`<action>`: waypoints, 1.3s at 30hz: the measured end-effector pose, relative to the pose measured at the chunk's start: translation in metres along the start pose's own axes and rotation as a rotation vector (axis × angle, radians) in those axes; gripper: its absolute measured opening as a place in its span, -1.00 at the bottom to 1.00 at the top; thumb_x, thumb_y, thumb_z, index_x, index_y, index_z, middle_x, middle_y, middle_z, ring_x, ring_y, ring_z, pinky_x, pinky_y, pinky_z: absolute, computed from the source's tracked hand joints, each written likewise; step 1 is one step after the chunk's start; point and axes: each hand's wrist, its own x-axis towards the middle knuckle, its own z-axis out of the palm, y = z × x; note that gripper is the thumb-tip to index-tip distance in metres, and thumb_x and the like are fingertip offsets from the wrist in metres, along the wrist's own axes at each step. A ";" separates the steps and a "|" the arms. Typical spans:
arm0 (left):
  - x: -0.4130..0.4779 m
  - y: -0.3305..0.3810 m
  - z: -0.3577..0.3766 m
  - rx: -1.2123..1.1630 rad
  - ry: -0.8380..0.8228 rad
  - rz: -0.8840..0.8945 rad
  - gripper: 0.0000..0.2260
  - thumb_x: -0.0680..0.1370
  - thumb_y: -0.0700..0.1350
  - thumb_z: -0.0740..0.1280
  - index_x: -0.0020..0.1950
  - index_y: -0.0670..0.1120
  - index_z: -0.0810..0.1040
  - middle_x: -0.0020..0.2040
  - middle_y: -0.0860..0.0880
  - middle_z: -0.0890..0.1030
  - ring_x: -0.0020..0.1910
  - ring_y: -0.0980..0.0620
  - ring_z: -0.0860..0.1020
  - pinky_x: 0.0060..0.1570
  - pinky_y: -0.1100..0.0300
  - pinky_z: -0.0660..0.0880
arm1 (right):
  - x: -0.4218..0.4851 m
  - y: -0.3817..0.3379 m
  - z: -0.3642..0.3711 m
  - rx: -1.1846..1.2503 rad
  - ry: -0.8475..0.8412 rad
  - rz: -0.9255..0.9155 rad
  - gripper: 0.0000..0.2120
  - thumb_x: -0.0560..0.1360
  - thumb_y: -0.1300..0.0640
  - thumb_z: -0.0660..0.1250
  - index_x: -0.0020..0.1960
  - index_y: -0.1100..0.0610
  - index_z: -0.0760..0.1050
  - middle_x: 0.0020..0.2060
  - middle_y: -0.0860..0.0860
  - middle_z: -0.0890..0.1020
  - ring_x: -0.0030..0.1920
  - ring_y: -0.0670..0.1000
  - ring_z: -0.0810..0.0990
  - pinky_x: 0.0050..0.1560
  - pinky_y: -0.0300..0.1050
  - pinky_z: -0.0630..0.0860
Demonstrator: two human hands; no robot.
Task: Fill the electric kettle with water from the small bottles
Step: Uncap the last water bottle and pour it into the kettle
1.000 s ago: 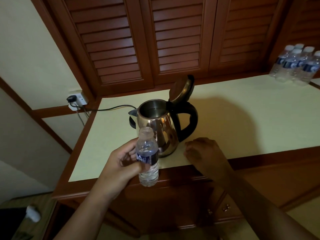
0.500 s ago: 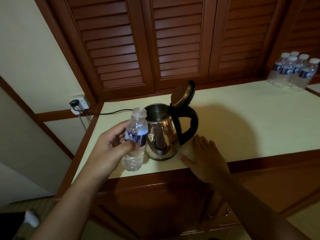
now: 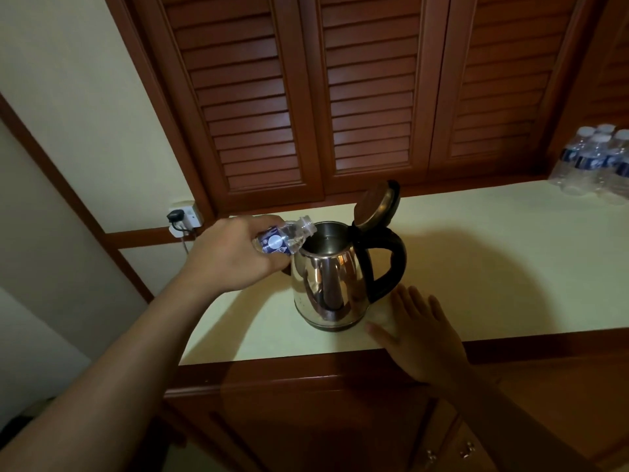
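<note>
Since half a second ago the bottle [image 3: 285, 238] has gone from upright beside the kettle [image 3: 332, 277] to tipped on its side, neck over the rim. Cap off; mouth points right, over the near-left edge of the open kettle. Long axis runs left-to-right, base slightly lower, so not yet steep enough for a steady pour; no stream visible. Left hand [image 3: 235, 255] wrapped closed around the bottle's body, fingers hiding most of the label. Kettle stands on the bench [image 3: 493, 267], lid [image 3: 374, 207] hinged up, handle to the right. Right hand [image 3: 420, 330] lies flat and open on the bench just beside the kettle's base, holding nothing. Next move likely turns on raising the base so the mouth dips inside the rim. More bottles [image 3: 595, 161] stand well apart, far right. Plug [image 3: 177, 218] in wall socket.
</note>
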 end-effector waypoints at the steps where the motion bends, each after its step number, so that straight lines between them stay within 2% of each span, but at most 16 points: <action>1: 0.003 0.000 -0.001 0.072 0.005 0.020 -0.57 0.39 0.28 0.36 0.23 0.26 0.62 -0.02 0.12 0.70 -0.05 -0.03 0.63 -0.08 0.03 0.63 | 0.000 0.000 0.000 0.003 0.003 0.000 -0.02 0.46 -0.54 -0.34 0.64 0.11 -0.18 0.64 0.06 -0.08 0.63 0.06 -0.17 0.60 0.15 -0.16; 3: 0.007 0.001 -0.002 0.198 0.016 0.061 -0.45 0.34 0.38 0.24 0.26 0.25 0.61 -0.02 0.09 0.66 0.01 -0.06 0.60 -0.01 -0.03 0.61 | -0.001 0.000 0.000 0.016 0.018 0.000 -0.03 0.47 -0.54 -0.31 0.64 0.11 -0.16 0.64 0.07 -0.06 0.63 0.06 -0.15 0.60 0.14 -0.15; 5: 0.009 0.003 -0.002 0.293 0.036 0.086 -0.41 0.37 0.39 0.21 0.34 0.25 0.57 0.02 0.07 0.64 0.08 -0.09 0.57 0.09 -0.07 0.54 | -0.001 0.001 0.002 0.025 0.032 -0.001 -0.04 0.49 -0.53 -0.28 0.64 0.11 -0.15 0.64 0.07 -0.04 0.63 0.06 -0.13 0.61 0.13 -0.14; 8: 0.010 0.005 0.001 0.384 0.089 0.108 -0.45 0.46 0.33 0.31 0.44 0.25 0.50 0.13 0.05 0.63 0.20 -0.10 0.51 0.18 -0.12 0.43 | -0.001 0.000 0.003 0.015 0.043 -0.006 -0.05 0.50 -0.52 -0.26 0.64 0.11 -0.14 0.64 0.07 -0.02 0.63 0.07 -0.11 0.61 0.12 -0.13; 12: 0.013 0.008 0.005 0.465 0.143 0.116 -0.42 0.49 0.27 0.38 0.51 0.26 0.43 0.24 0.03 0.60 0.28 -0.09 0.46 0.21 -0.13 0.37 | -0.002 0.001 0.002 0.029 0.047 -0.020 -0.09 0.51 -0.51 -0.24 0.65 0.08 -0.16 0.64 0.06 -0.04 0.63 0.05 -0.13 0.60 0.10 -0.17; 22: 0.016 0.009 0.002 0.657 0.223 0.233 -0.40 0.49 0.18 0.46 0.52 0.19 0.44 0.26 -0.04 0.59 0.27 -0.15 0.46 0.18 -0.15 0.37 | -0.001 0.001 0.003 0.032 0.068 -0.026 -0.09 0.52 -0.50 -0.25 0.65 0.09 -0.11 0.64 0.06 0.00 0.63 0.06 -0.10 0.60 0.11 -0.16; 29: 0.021 0.006 0.004 0.744 0.253 0.322 -0.43 0.42 0.02 0.52 0.43 0.08 0.54 0.17 -0.10 0.62 0.18 -0.22 0.48 0.12 -0.21 0.39 | -0.001 0.003 0.006 0.034 0.081 -0.039 -0.15 0.55 -0.46 -0.23 0.65 0.06 -0.12 0.64 0.05 0.00 0.63 0.06 -0.10 0.60 0.10 -0.19; 35: 0.023 0.011 0.006 0.779 0.253 0.348 -0.41 0.42 -0.03 0.53 0.45 0.07 0.53 0.23 -0.12 0.61 0.25 -0.24 0.47 0.26 -0.33 0.36 | -0.003 0.002 0.004 0.034 0.114 -0.059 -0.18 0.57 -0.43 -0.20 0.64 0.07 -0.03 0.63 0.06 0.09 0.63 0.08 -0.02 0.60 0.11 -0.13; 39: 0.025 0.013 0.005 0.793 0.254 0.371 -0.45 0.45 -0.09 0.50 0.45 0.06 0.53 0.22 -0.14 0.61 0.28 -0.25 0.47 0.32 -0.38 0.33 | -0.004 0.002 0.003 0.067 0.133 -0.070 -0.23 0.58 -0.39 -0.10 0.63 0.05 0.02 0.61 0.05 0.17 0.62 0.07 0.05 0.60 0.12 -0.05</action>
